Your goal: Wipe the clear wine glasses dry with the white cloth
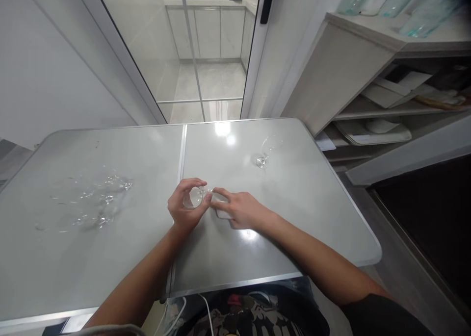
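Note:
Near the middle seam of the table, my left hand (184,206) curls its fingers and thumb around a clear stemmed glass (194,198). The glass lies tilted, with its stem pointing toward my right hand. My right hand (243,208) is closed on a white pad (222,206), perhaps a cloth or sponge, at the stem end of the glass. Whether the pad touches the stem is hard to see. Farther back on the right, another clear stemmed glass (262,162) stands upright on the table.
Several clear glasses (108,198) are grouped on the left half of the grey table (228,257). A glass-paned door (217,81) is beyond the far edge. To the right is a shelf unit (331,66) with bottles on top. White cables (180,316) hang at the near edge.

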Tool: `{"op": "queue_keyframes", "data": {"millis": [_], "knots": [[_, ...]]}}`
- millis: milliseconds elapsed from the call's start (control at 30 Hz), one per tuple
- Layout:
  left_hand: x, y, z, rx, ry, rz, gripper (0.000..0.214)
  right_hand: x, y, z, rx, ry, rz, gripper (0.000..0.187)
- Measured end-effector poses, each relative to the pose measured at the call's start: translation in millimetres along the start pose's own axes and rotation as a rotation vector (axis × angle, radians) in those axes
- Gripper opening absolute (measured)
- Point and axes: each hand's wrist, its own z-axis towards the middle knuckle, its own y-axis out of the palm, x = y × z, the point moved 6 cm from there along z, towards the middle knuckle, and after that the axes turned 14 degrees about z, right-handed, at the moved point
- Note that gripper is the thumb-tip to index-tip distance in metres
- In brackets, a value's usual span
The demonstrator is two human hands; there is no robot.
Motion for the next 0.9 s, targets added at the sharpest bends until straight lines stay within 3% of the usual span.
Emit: {"op": "queue_keyframes", "data": {"millis": [167, 400, 567, 733, 900], "knots": [[-2, 4.1, -1, -0.008, 0.018, 0.011, 0.050, -3, 10, 7, -0.002, 0.074, -0.043, 0.075], [-17, 18.7, 2, -0.063, -0.068, -0.010, 0.055, -9, 9, 9, -0.151, 0.146, -0.117, 0.079], [-24, 20.3, 3, -0.056, -0.070, -0.060, 0.074, -10, 6, 8, -0.129, 0.203, -0.108, 0.072], [-41, 13.3, 2, 0.099, -0.220, -0.091, 0.055, -1, -2, 2, -0.076, 0.383, -0.158, 0.075], [-59, 16.3, -3, 0.051, -0.402, 0.015, 0.042, 16, -8, -13, -0.048, 0.613, -0.260, 0.084]]}}
